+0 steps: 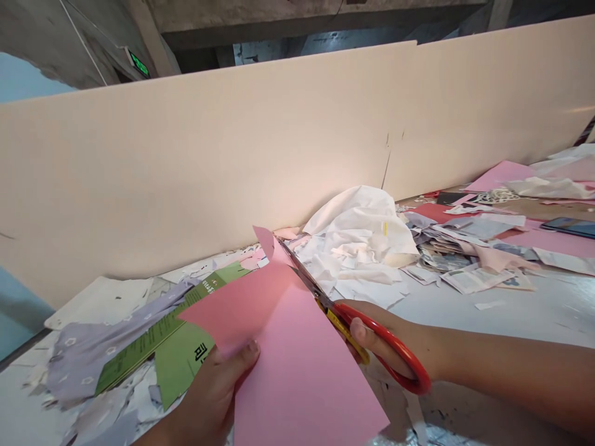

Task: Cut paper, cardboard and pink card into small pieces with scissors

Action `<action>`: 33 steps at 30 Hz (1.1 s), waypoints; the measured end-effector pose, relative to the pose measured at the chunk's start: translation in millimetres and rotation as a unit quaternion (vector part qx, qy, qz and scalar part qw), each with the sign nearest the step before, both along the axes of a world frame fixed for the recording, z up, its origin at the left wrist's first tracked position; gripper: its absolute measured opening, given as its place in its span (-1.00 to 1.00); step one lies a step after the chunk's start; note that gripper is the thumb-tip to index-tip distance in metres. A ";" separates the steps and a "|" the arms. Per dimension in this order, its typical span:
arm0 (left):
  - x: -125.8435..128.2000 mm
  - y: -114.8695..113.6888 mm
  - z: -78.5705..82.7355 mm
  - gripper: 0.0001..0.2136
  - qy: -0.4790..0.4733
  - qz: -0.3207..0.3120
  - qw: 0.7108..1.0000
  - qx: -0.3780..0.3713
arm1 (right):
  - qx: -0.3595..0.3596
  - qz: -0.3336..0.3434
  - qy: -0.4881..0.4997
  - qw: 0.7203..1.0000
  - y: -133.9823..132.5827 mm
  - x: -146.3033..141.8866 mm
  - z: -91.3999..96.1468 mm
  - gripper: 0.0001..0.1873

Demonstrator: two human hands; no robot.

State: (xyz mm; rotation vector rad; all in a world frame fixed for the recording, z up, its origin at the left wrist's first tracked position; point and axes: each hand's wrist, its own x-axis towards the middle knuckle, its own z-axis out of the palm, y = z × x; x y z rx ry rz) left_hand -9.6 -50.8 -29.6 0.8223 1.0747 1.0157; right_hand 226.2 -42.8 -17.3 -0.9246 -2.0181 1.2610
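Observation:
My left hand (223,378) grips a sheet of pink paper (297,371), its thumb pressed on the front face. The upper part of the sheet is partly cut, and a strip curls up at the top. In my right hand (372,337) is a pair of scissors (395,353) with red handles and a yellow piece beside them. The scissor blades lie along the sheet's upper right edge, pointing up and left. The paper hides part of the blades and the fingers behind it.
A crumpled white sheet (367,217) rests against the beige partition (209,161). Stacked paper scraps (450,248) and a phone (569,227) lie at right. At left are a green printed booklet (153,341), lilac patterned paper (74,359) and torn scraps on the white table (483,322).

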 end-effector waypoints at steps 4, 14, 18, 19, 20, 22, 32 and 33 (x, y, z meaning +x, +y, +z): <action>0.0 1.0 2.8 -0.74 0.008 0.017 1.000 -0.002 | 0.010 0.033 0.036 0.999 5.8 1.8 -11.5 -0.49; -2.9 1.9 5.5 -0.84 0.007 0.004 1.000 -0.025 | 0.048 0.047 0.065 0.996 9.3 2.5 -14.1 -0.58; -4.9 6.2 10.6 -0.87 -0.011 0.007 0.999 -0.052 | -0.016 0.046 0.074 0.996 12.4 4.7 -17.6 -0.62; -5.7 7.3 11.2 -0.88 -0.012 0.010 0.998 -0.064 | -0.022 0.042 0.072 0.996 12.5 4.8 -17.2 -0.63; -6.5 8.4 11.2 -0.88 -0.013 0.012 0.997 -0.073 | -0.022 0.033 0.069 0.997 12.5 4.8 -16.3 -0.65; -8.2 9.8 10.4 -0.88 -0.012 0.005 0.997 -0.076 | -0.020 0.001 0.050 0.999 12.0 4.5 -13.3 -0.71; -2.4 2.8 8.3 -0.84 0.002 -0.035 0.998 -0.046 | 0.003 -0.040 0.016 0.999 11.7 2.4 -10.8 -0.68; -1.0 1.8 7.7 -0.83 0.003 -0.033 0.998 -0.048 | 0.011 -0.040 0.015 0.999 11.5 2.3 -11.0 -0.66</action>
